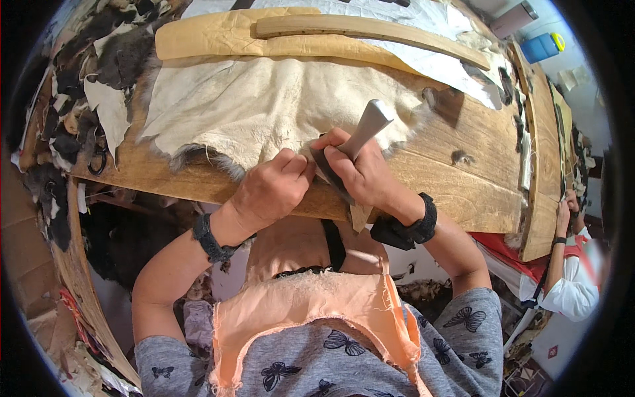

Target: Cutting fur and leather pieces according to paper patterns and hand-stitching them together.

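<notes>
A pale animal pelt (264,102) lies skin side up on the wooden table (463,178), with grey fur showing along its near edge. My left hand (274,188) is closed in a pinch at that edge, close to my right hand; the pinched part looks like pelt skin, though the fingers mostly hide it. My right hand (360,172) is closed around a tool with a smooth grey handle (372,126) tilted up to the right and a dark flat lower part. Its tip is hidden. Beneath this hand, a tan pointed piece (359,217) sticks out at the table's front edge.
Along the far side, a wooden strip (370,30) rests on yellowish paper (205,36). Dark fur scraps (73,73) pile up at the left, near a black looped handle (98,162). A blue yellow-lidded container (542,46) stands far right. Another person's arm (559,245) reaches in at right.
</notes>
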The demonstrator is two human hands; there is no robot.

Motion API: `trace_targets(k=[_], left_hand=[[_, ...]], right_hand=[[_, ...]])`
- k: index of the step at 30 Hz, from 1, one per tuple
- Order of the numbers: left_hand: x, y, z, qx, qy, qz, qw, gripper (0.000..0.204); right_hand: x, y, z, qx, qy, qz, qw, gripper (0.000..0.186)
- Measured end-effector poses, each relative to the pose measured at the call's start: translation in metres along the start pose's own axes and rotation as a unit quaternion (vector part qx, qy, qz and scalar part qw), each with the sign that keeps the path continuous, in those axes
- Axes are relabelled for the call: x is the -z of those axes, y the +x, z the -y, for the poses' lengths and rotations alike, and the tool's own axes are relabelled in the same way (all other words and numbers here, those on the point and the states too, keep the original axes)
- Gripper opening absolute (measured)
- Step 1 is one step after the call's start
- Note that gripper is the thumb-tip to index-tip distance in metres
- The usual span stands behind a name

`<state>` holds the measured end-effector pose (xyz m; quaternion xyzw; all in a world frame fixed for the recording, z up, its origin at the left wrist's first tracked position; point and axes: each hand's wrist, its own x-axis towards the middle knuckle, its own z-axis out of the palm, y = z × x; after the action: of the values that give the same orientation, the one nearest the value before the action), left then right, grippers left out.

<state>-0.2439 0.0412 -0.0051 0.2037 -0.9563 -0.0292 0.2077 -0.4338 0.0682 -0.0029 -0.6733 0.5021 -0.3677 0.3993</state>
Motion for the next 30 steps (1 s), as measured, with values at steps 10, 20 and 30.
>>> trace_targets(k=[10,20,30], left_hand=[[-0.010,-0.003,0.001,0.007,-0.046,-0.019,0.999,0.016],[-0.005,-0.001,0.000,0.099,-0.135,-0.016,0.986,0.017],[-0.001,-0.005,0.010,0.238,-0.331,-0.006,0.913,0.023]], right_hand=[[-0.005,0.006,0.006,0.047,-0.092,-0.011,0.995,0.016],[-0.009,-0.027,-0.003,0.070,-0.075,-0.015,0.995,0.017],[-0.005,0.008,0.010,0.013,-0.105,0.041,0.994,0.012]])
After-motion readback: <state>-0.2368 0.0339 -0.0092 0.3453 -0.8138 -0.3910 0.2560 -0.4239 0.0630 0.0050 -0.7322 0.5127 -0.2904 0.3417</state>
